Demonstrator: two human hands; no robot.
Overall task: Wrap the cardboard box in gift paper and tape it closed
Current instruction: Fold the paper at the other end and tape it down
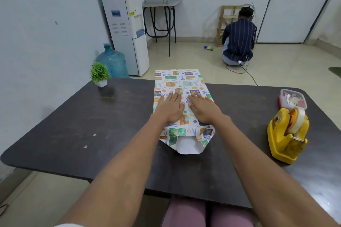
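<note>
Left hand (170, 106) and right hand (202, 106) flat, fingers straight, pressing gift paper (181, 83); no grip closed.

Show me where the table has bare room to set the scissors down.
Widest bare patch: the table left of the wrapped box, in front of the small plant. A narrower strip lies between the box and the tape dispenser. The right edge is crowded by the dispenser and plastic container. Left hand and right hand press the paper.
</note>
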